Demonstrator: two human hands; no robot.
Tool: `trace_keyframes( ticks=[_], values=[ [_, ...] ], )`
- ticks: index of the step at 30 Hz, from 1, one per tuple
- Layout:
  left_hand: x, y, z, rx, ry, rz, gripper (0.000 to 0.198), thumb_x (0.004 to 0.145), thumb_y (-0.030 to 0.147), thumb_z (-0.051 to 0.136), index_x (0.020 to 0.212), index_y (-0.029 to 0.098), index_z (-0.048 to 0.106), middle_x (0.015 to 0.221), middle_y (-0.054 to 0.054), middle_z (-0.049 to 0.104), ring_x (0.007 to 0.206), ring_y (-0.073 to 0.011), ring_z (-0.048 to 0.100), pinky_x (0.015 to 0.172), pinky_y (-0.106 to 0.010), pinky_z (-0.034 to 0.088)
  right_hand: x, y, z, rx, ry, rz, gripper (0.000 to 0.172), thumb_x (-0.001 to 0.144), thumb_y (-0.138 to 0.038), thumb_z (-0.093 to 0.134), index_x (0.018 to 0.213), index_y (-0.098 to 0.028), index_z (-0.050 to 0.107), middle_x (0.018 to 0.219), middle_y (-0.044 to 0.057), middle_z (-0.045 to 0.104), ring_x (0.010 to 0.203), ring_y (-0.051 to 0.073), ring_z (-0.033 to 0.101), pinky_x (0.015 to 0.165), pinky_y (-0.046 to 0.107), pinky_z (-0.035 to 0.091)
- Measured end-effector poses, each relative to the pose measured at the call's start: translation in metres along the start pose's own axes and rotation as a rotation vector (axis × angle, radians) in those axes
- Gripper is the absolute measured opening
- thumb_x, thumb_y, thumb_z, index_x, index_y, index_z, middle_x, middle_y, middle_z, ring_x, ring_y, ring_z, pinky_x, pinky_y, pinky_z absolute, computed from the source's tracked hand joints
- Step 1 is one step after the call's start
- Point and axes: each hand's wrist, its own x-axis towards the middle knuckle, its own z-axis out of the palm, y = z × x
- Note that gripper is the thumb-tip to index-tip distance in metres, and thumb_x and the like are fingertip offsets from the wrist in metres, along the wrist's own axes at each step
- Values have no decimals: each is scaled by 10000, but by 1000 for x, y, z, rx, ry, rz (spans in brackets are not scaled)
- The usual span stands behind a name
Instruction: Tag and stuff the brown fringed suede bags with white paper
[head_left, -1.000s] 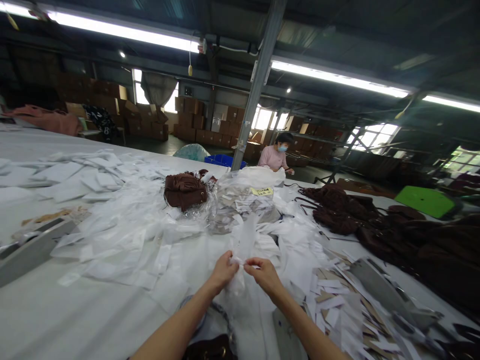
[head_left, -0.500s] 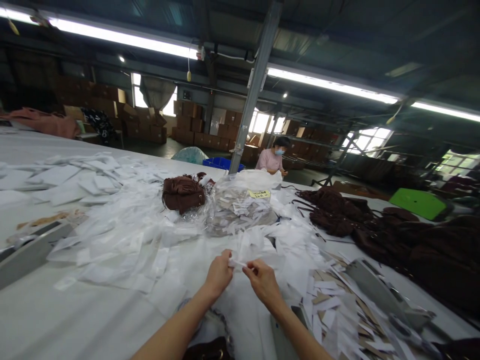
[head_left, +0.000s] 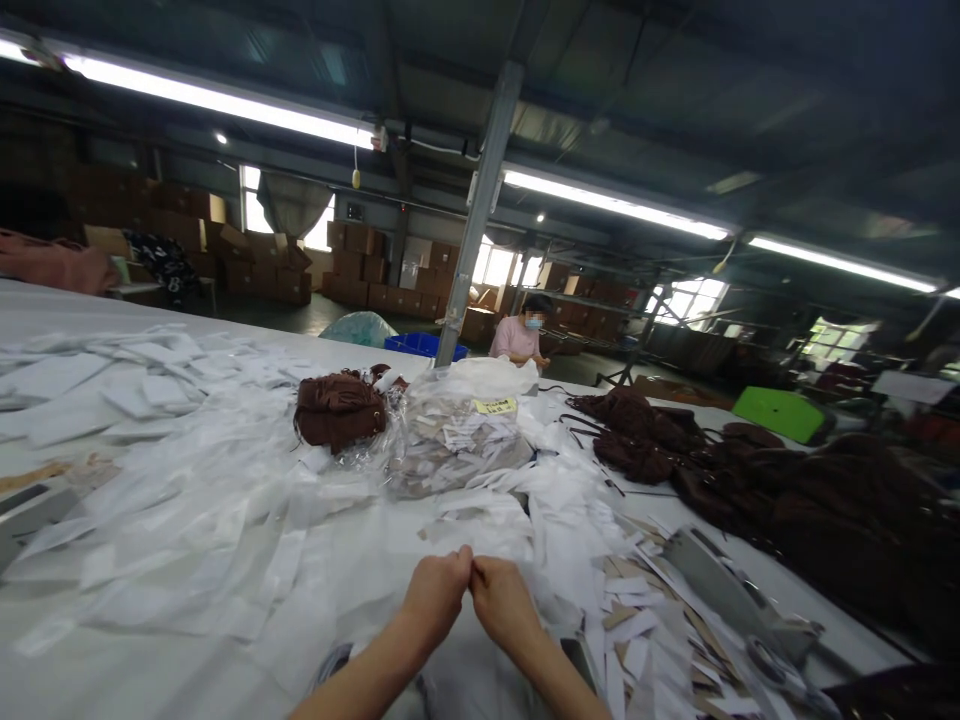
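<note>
My left hand (head_left: pixel 439 590) is closed, its fingers pressed together low in the middle of the view. Beside it my right hand (head_left: pixel 504 597) is closed too, and the fingertips of both meet. What they grip is hidden behind the fingers. Thin translucent white sheets (head_left: pixel 300 520) lie below and around both hands. Just beyond is a clear plastic bag (head_left: pixel 450 450) filled with white and tan strips, with a yellow label (head_left: pixel 495 406) on it. A gathered dark brown bag (head_left: pixel 341 410) sits to its left.
White pieces (head_left: pixel 97 380) are heaped at the left. Paper and card strips (head_left: pixel 637 630) lie at the right near a grey tape dispenser (head_left: pixel 727 580). Dark brown bags (head_left: pixel 810 490) and a green board (head_left: pixel 780 412) are farther right. Behind the table, a person (head_left: pixel 517 335) is near a metal post (head_left: pixel 480 210).
My hands have come together; a white strip seen between them earlier is now hidden. The fingers of my right hand have curled in. The view has shifted rightward and tilted slightly up.
</note>
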Motion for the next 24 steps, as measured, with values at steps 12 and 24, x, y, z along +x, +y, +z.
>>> trace_keyframes(
  ticks=[12,24],
  values=[
    [9,-41,-15,-670,36,-286,137,737,170,587,815,131,693,698,-26,697,685,-192,635,590,-238,462,2,2,-38,798,335,234,485,814,-620,491,845,-155,626,739,63,673,477,117,532,458,233,388],
    [15,-8,34,-1092,-184,-689,306,922,398,493,1015,127,598,905,-48,660,744,-151,638,705,-341,539,-19,88,-63,673,459,542,536,770,-503,540,1141,-116,558,1010,154,682,832,237,702,631,298,558]
  ],
)
